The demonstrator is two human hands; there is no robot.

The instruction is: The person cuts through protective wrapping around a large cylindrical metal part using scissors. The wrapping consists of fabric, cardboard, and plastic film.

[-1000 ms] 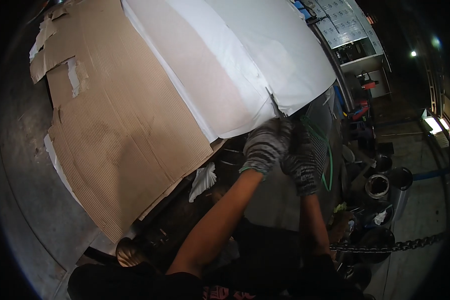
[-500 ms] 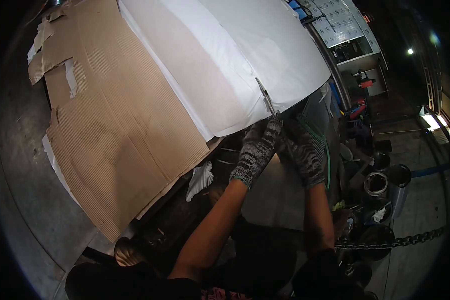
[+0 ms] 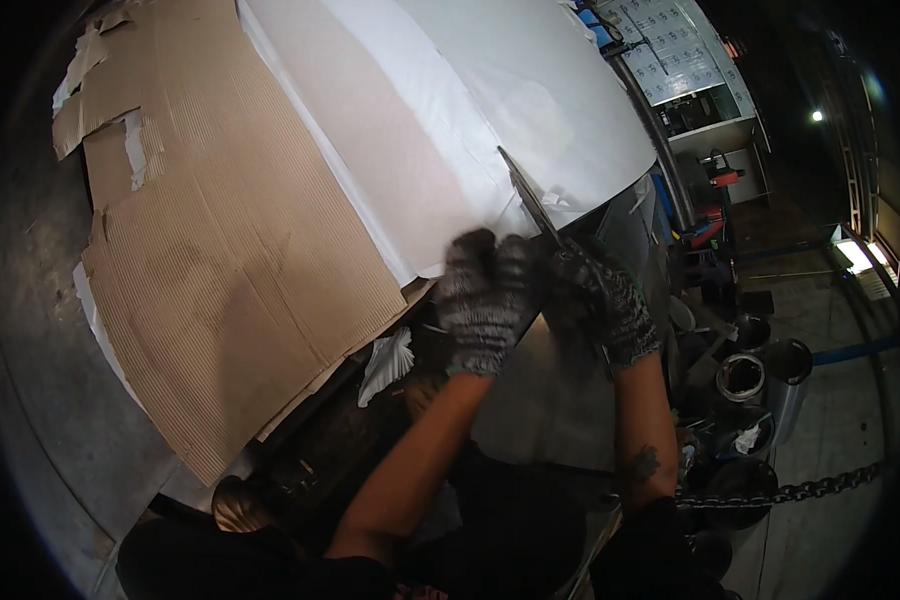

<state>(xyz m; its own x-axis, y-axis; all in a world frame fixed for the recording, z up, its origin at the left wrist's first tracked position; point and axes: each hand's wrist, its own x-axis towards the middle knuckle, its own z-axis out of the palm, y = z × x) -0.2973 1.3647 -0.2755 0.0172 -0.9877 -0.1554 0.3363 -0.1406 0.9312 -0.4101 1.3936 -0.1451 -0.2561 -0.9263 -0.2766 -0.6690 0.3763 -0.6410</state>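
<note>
My right hand [image 3: 610,305], in a grey and black knitted glove, is closed around the handles of a pair of scissors [image 3: 530,195]. The long blades point up and left over the front edge of a white sheet [image 3: 410,130], and they look slightly parted. Beside it, my left hand [image 3: 485,305], gloved alike, has its fingers bent over the same edge, left of the blades. The sheet is creased between the fingers and the scissors. My left fingertips are partly blurred.
Ribbed brown cardboard [image 3: 240,230] with torn edges covers the left side. A dark round bar [image 3: 660,140] runs along the right. A crumpled white scrap [image 3: 385,365] hangs below the front edge. Several round containers [image 3: 740,377] and a heavy chain [image 3: 800,492] are at right.
My left hand has moved left, away from the scissors, along the sheet's edge. My right hand has turned, and more of the blades shows. The view has shifted slightly.
</note>
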